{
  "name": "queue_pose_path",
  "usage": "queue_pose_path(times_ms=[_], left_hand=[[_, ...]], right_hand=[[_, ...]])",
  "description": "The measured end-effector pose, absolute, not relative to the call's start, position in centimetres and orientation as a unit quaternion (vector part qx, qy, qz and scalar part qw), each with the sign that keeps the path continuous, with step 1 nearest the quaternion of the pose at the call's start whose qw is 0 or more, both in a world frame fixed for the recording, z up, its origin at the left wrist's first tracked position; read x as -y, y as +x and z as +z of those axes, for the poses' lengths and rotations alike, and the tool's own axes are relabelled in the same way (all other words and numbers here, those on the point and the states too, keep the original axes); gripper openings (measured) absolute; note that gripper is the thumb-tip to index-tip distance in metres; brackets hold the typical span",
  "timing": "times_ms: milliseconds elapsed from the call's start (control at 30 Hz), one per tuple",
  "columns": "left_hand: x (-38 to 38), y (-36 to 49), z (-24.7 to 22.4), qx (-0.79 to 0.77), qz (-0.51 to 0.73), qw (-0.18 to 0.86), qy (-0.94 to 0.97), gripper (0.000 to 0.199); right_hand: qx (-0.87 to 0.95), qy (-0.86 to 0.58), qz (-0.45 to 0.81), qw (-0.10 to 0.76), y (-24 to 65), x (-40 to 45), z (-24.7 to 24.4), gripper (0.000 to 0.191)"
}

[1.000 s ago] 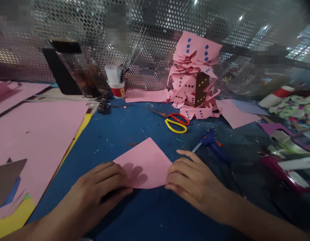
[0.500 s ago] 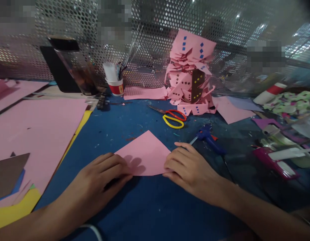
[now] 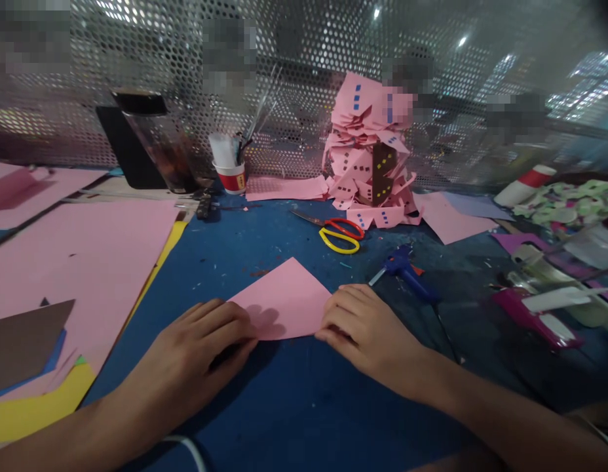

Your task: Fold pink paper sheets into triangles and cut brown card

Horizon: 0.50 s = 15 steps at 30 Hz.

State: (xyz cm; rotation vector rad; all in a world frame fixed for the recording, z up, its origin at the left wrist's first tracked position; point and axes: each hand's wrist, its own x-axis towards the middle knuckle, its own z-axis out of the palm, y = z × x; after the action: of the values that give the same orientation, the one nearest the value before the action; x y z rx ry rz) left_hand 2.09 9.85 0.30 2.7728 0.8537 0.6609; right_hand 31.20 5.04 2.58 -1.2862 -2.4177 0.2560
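1. Stretching across the lower and middle frame, a blue tabletop (image 3: 294,406) bears everything; a perforated metal screen (image 3: 304,39) backs it along the top.
2. Left side: a large pink sheet (image 3: 88,262), lying flat over yellow paper (image 3: 63,400).
3. Upper right of centre: a tall pile of cut pink pieces (image 3: 353,157), dotted with small squares.
4. Lower centre: the left hand (image 3: 196,341) and right hand (image 3: 367,328), fingers curled, each pinched nearly closed on one side corner of the pink paper; the thumb contact is partly hidden.
5. Between them, the pink paper (image 3: 289,298) lies with its point toward the top. It looks light, thin and easily bent, probably creasing under a hard squeeze; the lower side corners seem the best hold, with gentle, even tension.
6. Right of centre: a blue glue gun (image 3: 405,269), near the right hand.
7. Above centre: red-and-yellow-handled scissors (image 3: 325,224), well apart from both hands.
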Motion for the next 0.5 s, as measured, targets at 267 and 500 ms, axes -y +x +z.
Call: queue_pose_path(times_ms=[267, 500], left_hand=[[-9.96, 2.04, 0.57, -0.312, 0.222, 0.096, 0.919, 0.010], [-10.03, 2.04, 0.71, -0.328, 0.206, 0.107, 0.916, 0.014]], right_hand=[[0.834, -0.490, 0.134, 0.215, 31.13, -4.92, 2.72, 0.018], [0.831, -0.502, 0.138, 0.194, 31.10, -4.71, 2.86, 0.019]])
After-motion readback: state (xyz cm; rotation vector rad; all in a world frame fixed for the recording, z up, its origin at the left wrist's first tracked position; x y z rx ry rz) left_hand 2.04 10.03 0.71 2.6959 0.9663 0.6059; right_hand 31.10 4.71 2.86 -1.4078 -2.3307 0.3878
